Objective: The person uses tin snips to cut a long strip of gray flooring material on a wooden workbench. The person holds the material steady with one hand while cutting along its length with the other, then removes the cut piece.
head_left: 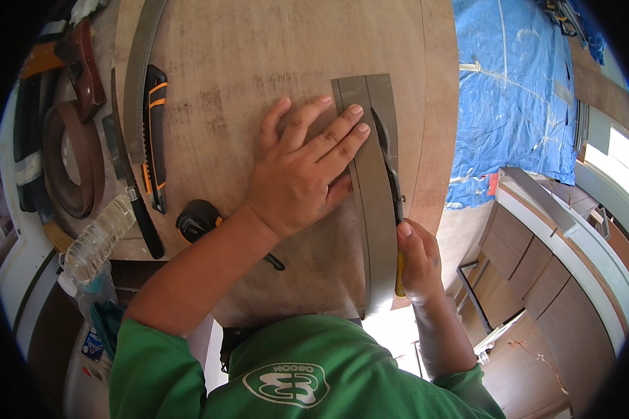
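A long grey-brown strip [370,202] lies lengthwise on the wooden work surface. My left hand [297,167] rests flat on its upper part, fingers spread, with some fingertips on the strip. At the strip's right side, my right hand [421,260] is wrapped round a knife-like tool [386,155] with a dark, narrow blade and a yellow handle. The blade lies along the strip, pointing away from me; its exact contact with the edge cannot be made out. Left of my left forearm lies a black tape measure [197,220], partly behind the arm.
Left of my hands lie a black-and-orange utility knife [156,136], another grey-brown strip [141,77], a long black-handled blade [145,220] and a brown coiled band [56,164]. A clear plastic bottle [103,234] is near the left edge. Blue sheeting [514,91] spreads beyond the right edge.
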`<state>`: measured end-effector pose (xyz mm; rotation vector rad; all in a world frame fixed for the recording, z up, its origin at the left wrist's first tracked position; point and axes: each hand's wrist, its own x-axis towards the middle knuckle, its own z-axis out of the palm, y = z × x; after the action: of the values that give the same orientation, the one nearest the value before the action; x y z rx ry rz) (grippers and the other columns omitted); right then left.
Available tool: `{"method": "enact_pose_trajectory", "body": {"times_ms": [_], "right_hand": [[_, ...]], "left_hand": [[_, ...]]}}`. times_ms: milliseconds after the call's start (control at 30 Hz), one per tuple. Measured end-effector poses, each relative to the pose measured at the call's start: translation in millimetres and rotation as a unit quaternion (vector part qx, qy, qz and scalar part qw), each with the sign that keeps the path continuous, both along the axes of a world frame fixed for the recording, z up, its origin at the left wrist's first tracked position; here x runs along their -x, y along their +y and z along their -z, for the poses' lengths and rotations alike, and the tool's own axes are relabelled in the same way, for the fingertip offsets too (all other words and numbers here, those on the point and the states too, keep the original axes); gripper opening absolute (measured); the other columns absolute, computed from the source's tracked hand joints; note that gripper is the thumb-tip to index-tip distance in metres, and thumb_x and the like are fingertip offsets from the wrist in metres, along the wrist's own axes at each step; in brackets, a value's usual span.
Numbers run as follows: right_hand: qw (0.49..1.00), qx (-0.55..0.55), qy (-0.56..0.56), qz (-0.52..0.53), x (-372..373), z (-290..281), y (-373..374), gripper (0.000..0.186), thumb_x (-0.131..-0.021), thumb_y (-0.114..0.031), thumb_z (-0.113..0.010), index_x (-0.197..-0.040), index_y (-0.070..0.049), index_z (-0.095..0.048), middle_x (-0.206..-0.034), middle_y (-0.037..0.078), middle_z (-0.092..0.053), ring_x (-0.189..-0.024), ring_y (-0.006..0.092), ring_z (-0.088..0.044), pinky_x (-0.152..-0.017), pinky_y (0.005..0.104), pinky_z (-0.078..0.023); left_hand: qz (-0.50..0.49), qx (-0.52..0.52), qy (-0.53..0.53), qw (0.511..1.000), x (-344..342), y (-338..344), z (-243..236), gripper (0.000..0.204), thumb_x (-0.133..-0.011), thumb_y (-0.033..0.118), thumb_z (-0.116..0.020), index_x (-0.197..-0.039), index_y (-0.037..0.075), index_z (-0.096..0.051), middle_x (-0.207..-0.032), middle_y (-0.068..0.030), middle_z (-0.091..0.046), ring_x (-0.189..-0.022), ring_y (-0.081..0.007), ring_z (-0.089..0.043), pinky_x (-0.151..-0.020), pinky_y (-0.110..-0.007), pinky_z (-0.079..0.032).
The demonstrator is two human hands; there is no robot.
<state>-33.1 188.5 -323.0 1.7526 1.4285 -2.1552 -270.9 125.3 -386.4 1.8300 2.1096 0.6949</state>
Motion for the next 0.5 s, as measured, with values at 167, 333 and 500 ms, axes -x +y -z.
{"method": "enact_pose_trajectory", "body": {"times_ms": [167,333,500], "right_hand": [[1.0,-0.003,-0.011,0.002,5,-1,4,0.041,-0.111,-0.037,-0.055,-0.088,-0.004,-0.06,-0.08,-0.003,-0.053,-0.078,0.008,-0.045,-0.069,0.0271,-0.038],[1.0,-0.009,-0.016,0.002,11,3,7,0.042,-0.111,-0.038,-0.055,-0.089,-0.003,-0.061,-0.08,-0.003,-0.054,-0.078,0.0082,-0.046,-0.069,0.0274,-0.038],[1.0,-0.011,-0.008,-0.008,9,4,8,0.044,-0.111,-0.039,-0.054,-0.089,-0.003,-0.06,-0.08,-0.002,-0.054,-0.078,0.0082,-0.045,-0.069,0.028,-0.038]], "left_hand": [[-0.005,-0.007,0.004,1.0,0,1,2,0.061,-0.086,0.028,-0.076,-0.146,0.02,-0.067,-0.158,0.0012,-0.061,-0.148,-0.0275,-0.046,-0.128,-0.055,-0.02],[-0.008,-0.011,0.002,1.0,3,2,3,0.06,-0.086,0.028,-0.077,-0.145,0.02,-0.068,-0.158,0.0014,-0.061,-0.148,-0.0269,-0.046,-0.129,-0.054,-0.019],[-0.006,-0.01,0.001,1.0,3,3,3,0.06,-0.087,0.028,-0.077,-0.145,0.02,-0.068,-0.158,0.0014,-0.061,-0.148,-0.0265,-0.046,-0.129,-0.054,-0.019]]}}
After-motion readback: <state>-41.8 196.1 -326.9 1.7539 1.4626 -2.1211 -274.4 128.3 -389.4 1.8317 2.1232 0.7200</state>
